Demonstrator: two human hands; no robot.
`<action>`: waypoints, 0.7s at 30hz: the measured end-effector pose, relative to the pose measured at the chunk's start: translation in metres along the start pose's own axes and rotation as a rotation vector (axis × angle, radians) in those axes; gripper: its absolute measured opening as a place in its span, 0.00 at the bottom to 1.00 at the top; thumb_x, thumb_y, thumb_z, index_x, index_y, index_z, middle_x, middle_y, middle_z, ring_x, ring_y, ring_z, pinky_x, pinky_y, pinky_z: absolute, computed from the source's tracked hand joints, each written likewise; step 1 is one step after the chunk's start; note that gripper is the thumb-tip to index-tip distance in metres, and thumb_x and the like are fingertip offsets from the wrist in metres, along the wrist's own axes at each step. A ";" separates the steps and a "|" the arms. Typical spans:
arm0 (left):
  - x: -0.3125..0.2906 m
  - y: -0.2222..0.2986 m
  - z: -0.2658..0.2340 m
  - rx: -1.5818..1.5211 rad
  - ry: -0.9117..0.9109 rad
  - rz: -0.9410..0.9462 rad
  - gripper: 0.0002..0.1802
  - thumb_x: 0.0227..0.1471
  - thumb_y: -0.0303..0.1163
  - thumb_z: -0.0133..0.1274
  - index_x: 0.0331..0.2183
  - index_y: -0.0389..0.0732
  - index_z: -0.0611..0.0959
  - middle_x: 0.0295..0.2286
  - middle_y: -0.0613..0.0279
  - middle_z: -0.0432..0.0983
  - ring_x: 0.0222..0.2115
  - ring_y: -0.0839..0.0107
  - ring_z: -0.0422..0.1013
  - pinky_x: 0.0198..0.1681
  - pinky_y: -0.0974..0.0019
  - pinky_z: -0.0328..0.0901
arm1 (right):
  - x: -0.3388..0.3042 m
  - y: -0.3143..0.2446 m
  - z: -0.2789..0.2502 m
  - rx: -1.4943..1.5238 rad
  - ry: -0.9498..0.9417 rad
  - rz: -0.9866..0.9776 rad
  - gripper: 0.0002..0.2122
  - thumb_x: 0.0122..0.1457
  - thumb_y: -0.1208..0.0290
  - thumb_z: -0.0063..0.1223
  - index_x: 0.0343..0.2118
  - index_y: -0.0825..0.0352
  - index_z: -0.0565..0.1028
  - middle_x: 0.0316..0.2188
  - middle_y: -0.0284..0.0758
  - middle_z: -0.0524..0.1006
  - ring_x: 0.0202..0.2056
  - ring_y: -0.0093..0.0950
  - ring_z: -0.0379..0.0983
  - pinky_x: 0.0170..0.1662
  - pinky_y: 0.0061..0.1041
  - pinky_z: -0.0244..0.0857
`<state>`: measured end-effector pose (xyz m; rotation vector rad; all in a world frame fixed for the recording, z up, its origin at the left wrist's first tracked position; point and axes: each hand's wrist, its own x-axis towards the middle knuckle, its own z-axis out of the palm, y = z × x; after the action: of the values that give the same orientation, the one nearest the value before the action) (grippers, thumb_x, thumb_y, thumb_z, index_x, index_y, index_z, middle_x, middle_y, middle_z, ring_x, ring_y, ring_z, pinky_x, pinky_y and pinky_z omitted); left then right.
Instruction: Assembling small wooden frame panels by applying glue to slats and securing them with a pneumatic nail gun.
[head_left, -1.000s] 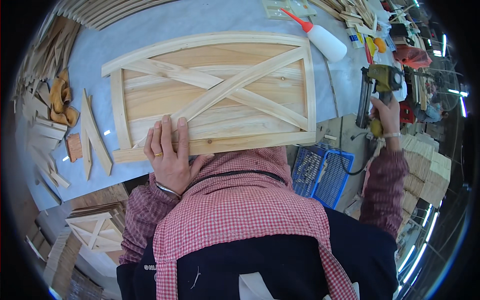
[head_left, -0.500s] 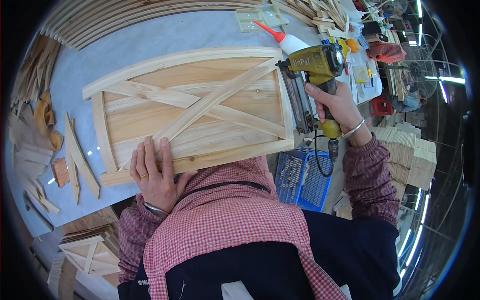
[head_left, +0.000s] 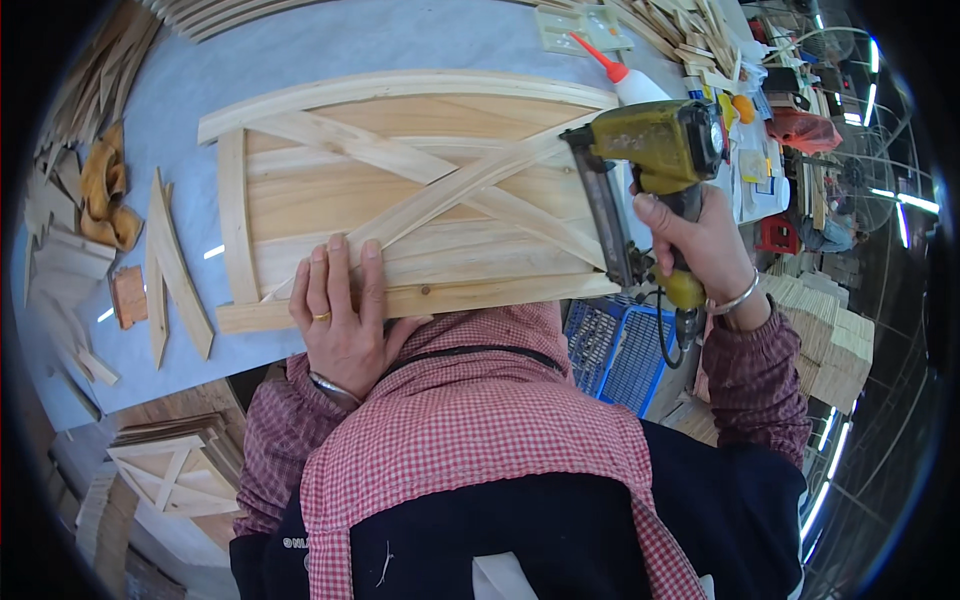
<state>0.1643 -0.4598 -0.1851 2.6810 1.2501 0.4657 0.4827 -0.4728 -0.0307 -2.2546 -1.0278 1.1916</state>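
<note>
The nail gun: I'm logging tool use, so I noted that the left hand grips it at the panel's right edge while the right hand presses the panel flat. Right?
Not quite: the hands are swapped. In the head view the right hand grips the nail gun at the wooden panel's right edge, while the left hand presses the panel flat.

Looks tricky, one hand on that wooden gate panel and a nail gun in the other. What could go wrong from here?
1. The left hand lies flat on the wooden panel; if the nail gun works toward it, a nail could hit a finger.
2. The panel's near edge seems to overhang the blue table, so it might tip or slide.
</note>
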 end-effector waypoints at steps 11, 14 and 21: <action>-0.004 -0.004 0.004 -0.025 -0.008 -0.052 0.42 0.46 0.60 0.48 0.54 0.38 0.67 0.53 0.41 0.57 0.53 0.48 0.54 0.56 0.49 0.48 | -0.012 -0.038 0.064 -0.133 -0.229 0.024 0.16 0.51 0.64 0.60 0.36 0.73 0.71 0.15 0.28 0.69 0.11 0.15 0.61 0.15 0.15 0.53; -0.003 -0.006 0.003 -0.064 0.004 -0.028 0.42 0.45 0.59 0.49 0.53 0.38 0.67 0.53 0.41 0.58 0.53 0.49 0.55 0.57 0.48 0.48 | -0.015 -0.038 0.068 -0.113 -0.213 0.012 0.17 0.52 0.64 0.60 0.37 0.73 0.71 0.15 0.28 0.69 0.11 0.15 0.61 0.15 0.15 0.53; -0.024 -0.040 -0.019 -0.154 0.146 -0.122 0.40 0.41 0.50 0.55 0.51 0.33 0.68 0.51 0.45 0.61 0.53 0.52 0.57 0.57 0.46 0.49 | -0.040 -0.037 0.073 -0.070 -0.165 -0.014 0.17 0.53 0.65 0.58 0.40 0.73 0.71 0.14 0.27 0.68 0.11 0.16 0.61 0.15 0.15 0.54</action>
<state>0.1146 -0.4530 -0.1833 2.4651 1.3469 0.7206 0.3922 -0.4783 -0.0272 -2.2272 -1.1613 1.3746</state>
